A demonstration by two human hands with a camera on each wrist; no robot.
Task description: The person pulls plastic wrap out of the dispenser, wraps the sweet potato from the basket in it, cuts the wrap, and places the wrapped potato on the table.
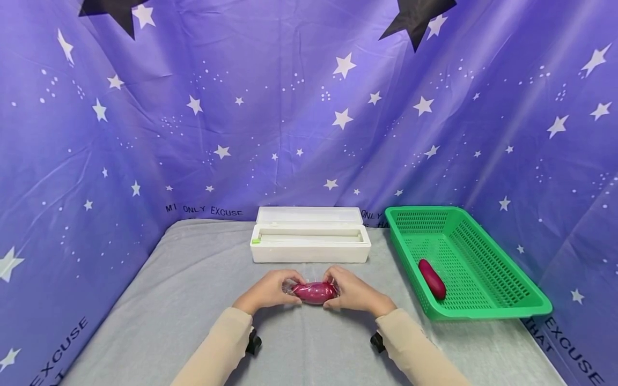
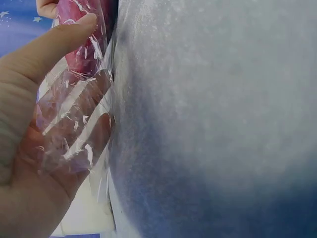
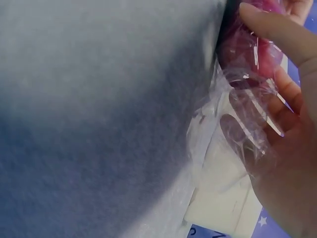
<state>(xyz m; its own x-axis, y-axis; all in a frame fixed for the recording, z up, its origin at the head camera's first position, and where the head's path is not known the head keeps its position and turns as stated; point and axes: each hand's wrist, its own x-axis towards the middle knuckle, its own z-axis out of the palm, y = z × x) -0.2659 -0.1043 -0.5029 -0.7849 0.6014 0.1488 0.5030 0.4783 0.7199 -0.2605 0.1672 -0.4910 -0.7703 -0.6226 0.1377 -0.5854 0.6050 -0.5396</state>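
Note:
A smooth, dark-red sweet potato (image 1: 316, 292), wrapped in clear cling film (image 2: 74, 119), lies crosswise between the two hands, low over the grey cloth. At its left end the left hand (image 1: 273, 289) grips it, thumb on the near side and fingers behind. My right hand (image 1: 356, 290) holds the other end in the same way. Both wrist views show loose film (image 3: 247, 126) bunched past the ends, over the palms and fingers. The thumbs press on the wrapped skin, and the far fingers show through the film.
Behind the hands stands a white cling-film dispenser (image 1: 310, 253), its lid (image 1: 309, 215) raised and a green slider (image 1: 256, 241) at its left. To the right, a green plastic basket (image 1: 497, 312) contains another sweet potato (image 1: 432, 279). A purple star-print curtain (image 1: 289, 123) surrounds the grey-covered table (image 1: 193, 268).

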